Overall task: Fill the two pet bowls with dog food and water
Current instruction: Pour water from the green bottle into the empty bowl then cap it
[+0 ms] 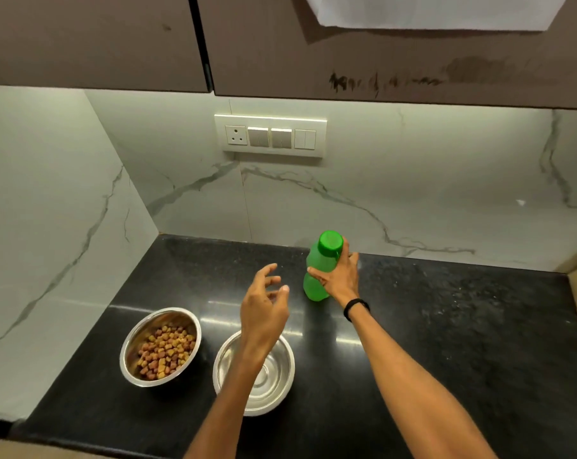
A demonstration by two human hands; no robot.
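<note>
At centre, the bottle (314,286) is being gripped by the right hand (338,277); the left hand (264,309) is being held open over a seemingly empty bowl (275,382), right of the food bowl (132,342).

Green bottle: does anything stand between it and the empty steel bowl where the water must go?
Yes: the left hand and its forearm hang over the empty steel bowl, near the green bottle that the right hand grips. The bottle's cap is on. Nothing else lies between.
</note>
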